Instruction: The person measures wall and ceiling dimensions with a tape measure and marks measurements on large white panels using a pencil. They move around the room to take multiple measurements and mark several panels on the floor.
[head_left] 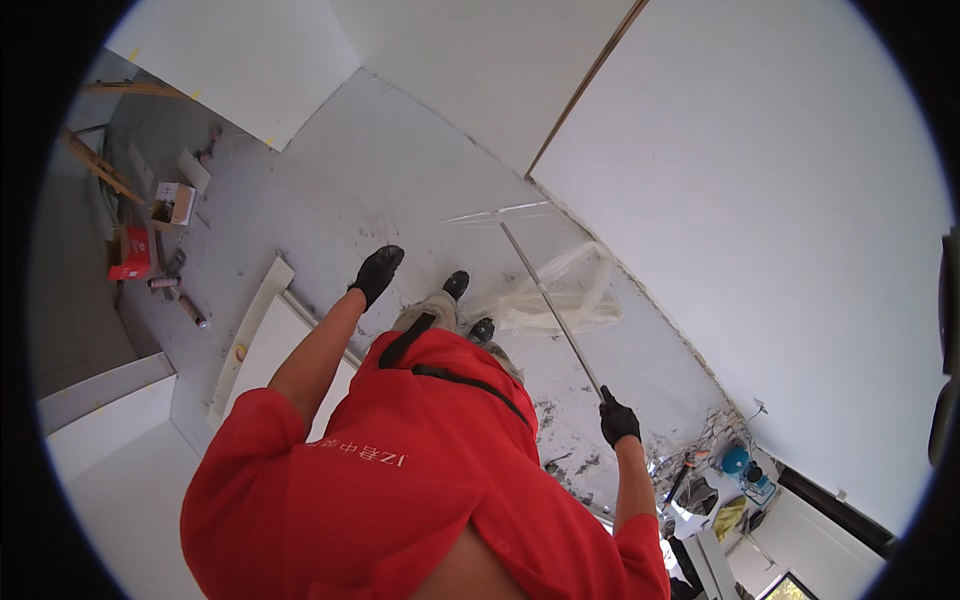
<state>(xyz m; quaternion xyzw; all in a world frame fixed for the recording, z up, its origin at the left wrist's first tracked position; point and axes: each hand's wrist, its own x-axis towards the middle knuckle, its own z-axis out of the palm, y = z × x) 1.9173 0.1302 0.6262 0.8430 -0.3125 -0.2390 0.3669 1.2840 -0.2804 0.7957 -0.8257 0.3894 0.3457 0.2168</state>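
Note:
My right hand (620, 420), in a black glove, is closed around the lower end of a long, thin metal strip (548, 300). The strip slants up and to the left, away from the hand, over the floor and some crumpled clear plastic film (575, 305). Off to the left, my left hand (378, 276) wears a black glove too. It hangs over the floor beside my legs, fingers loosely stretched out, with nothing visible in it.
A large white wall panel (740, 220) rises at the right. Long white boards (255, 330) lie at my left. Further left are a red box (130, 252), an open carton (175, 203) and several tubes. Tools and a blue-green container (735, 460) crowd the lower right, beside rubble.

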